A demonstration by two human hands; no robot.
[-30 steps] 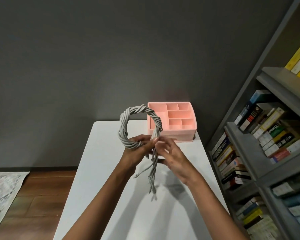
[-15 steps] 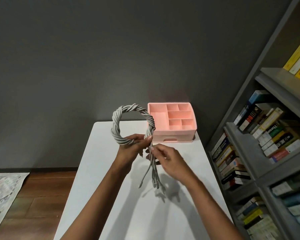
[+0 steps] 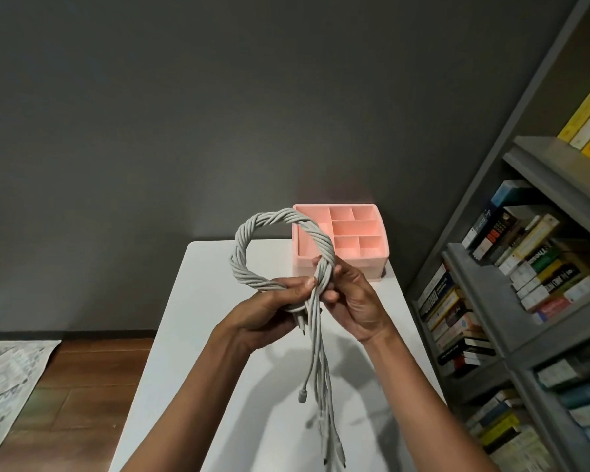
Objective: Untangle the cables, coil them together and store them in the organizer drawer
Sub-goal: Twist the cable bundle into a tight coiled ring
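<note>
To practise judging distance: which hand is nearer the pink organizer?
Right. The right hand holds the cables just in front of the pink organizer, overlapping its front wall in view; the left hand grips them further left and nearer the camera.

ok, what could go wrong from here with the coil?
The grey twisted cable loop is pinched only at its crossing by the left hand and right hand; a slip could let it spring open. Its long loose ends dangle uncoiled toward the white table and may re-tangle.

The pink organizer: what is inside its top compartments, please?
In the pink organizer the visible compartments look empty. The cable coil covers part of the large left one, so that stretch cannot be checked.
</note>
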